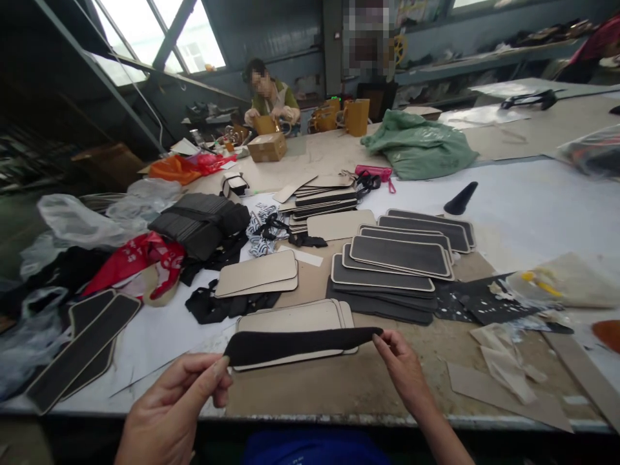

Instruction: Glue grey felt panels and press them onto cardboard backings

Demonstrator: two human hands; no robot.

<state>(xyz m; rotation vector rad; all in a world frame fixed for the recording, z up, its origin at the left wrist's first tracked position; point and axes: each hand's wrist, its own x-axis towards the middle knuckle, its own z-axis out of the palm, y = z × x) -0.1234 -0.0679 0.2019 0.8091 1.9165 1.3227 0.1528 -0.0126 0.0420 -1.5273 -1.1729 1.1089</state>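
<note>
Stretched between my two hands is a black fabric strip point(300, 345), wider on the left and narrowing to the right. My left hand point(179, 394) pinches its left end between thumb and fingers. At the right tip, my right hand point(400, 365) grips it the same way. Behind and below the strip lie beige rounded panels point(295, 316), partly covered by it. Further right, dark panels with pale borders point(400, 255) overlap in a fanned stack on darker sheets point(382, 303). Two more beige panels point(259, 274) rest on black fabric scraps point(213, 303).
Left are dark bordered panels point(90, 345), a red cloth point(133, 261) and a black bundle point(201, 223). A pile of panels point(322, 194), a green bag point(421, 145) and a cardboard box point(267, 147) stand farther back. Another person point(271, 97) sits across the table. Scraps point(508, 381) lie right.
</note>
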